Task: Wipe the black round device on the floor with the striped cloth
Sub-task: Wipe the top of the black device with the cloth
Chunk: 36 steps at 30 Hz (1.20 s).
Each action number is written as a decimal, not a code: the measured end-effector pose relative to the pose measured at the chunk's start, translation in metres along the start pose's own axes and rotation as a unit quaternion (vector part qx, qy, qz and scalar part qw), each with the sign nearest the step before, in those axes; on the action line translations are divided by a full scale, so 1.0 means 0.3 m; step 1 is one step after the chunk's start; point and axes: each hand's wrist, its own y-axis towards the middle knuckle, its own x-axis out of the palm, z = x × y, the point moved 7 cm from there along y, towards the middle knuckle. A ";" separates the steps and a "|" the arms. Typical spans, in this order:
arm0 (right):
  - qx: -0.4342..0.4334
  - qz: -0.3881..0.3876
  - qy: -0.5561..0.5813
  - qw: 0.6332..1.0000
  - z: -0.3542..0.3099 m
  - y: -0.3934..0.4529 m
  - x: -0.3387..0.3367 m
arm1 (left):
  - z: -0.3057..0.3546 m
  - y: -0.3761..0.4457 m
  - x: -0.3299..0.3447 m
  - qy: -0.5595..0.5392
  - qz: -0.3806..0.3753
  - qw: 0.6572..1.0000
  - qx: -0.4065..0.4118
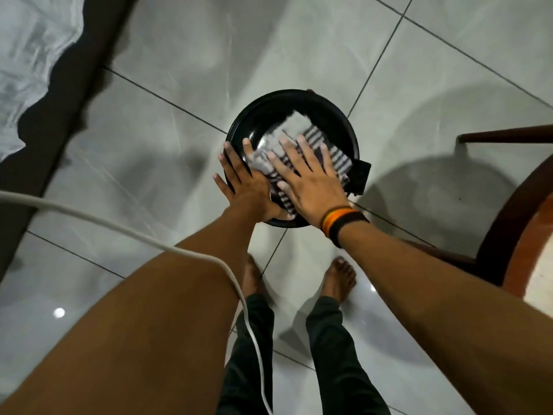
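Right hand (311,181) flat on striped cloth (299,145).

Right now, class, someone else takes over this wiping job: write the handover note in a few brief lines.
Left hand: flat and open, steadying the near left rim of the black round device, thumb on the cloth's edge.
Right hand: flat, fingers spread, pressing the striped cloth onto the device's top.
The device sits on the tiled floor, just ahead of the bare feet.
Done: cloth is on the device, wiping seems under way.
Left: cover the rest of the top and rim; how clean it is cannot be judged.
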 end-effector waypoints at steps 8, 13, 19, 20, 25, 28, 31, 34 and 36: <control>0.295 0.064 0.129 0.945 0.133 0.031 -0.011 | -0.004 0.018 0.011 -0.007 0.052 0.998 0.016; 0.087 0.022 0.015 0.996 -0.040 -0.035 0.048 | -0.003 0.012 0.012 0.007 0.064 0.998 0.004; 0.274 0.022 0.117 0.954 0.110 -0.134 0.055 | -0.003 0.011 0.007 -0.013 0.048 0.998 0.028; 0.308 0.040 0.139 0.940 0.113 -0.085 0.040 | -0.001 0.016 0.009 -0.011 0.053 0.998 0.026; 0.207 0.033 0.078 0.975 -0.028 -0.007 0.047 | -0.014 0.017 0.022 0.008 0.087 0.996 -0.003; 0.224 0.027 0.125 0.966 -0.012 -0.170 0.100 | 0.007 0.017 0.013 0.005 0.049 0.999 0.009; 0.289 0.011 0.186 0.939 -0.013 -0.237 0.145 | 0.010 0.040 -0.015 0.035 -0.019 0.999 -0.001; 0.288 0.030 0.186 0.939 -0.034 -0.222 0.142 | 0.062 0.078 -0.130 0.050 -0.024 0.998 0.016; 0.290 0.032 0.190 0.937 -0.033 -0.226 0.150 | 0.138 0.133 -0.257 0.050 0.037 0.996 0.071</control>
